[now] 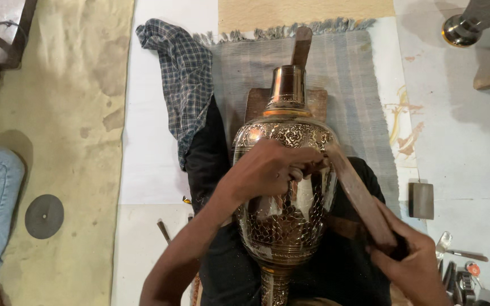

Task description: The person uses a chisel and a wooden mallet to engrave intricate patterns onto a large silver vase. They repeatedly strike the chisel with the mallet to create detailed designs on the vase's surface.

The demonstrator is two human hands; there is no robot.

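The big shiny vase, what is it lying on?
The engraved, shiny metal vase lies across black-clothed legs. Its neck rests over a brown wooden board on a grey woven mat. What props its belly is hidden underneath.

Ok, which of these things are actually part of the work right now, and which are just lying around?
In use:
- engraved metal vase, lying across the lap
- left hand, resting on the vase
- right hand, gripping the wooden mallet
- wooden block under the vase neck

Lying about:
- checked cloth
- grey disc
- small flat block
- hand tools at lower right
- fringed mat
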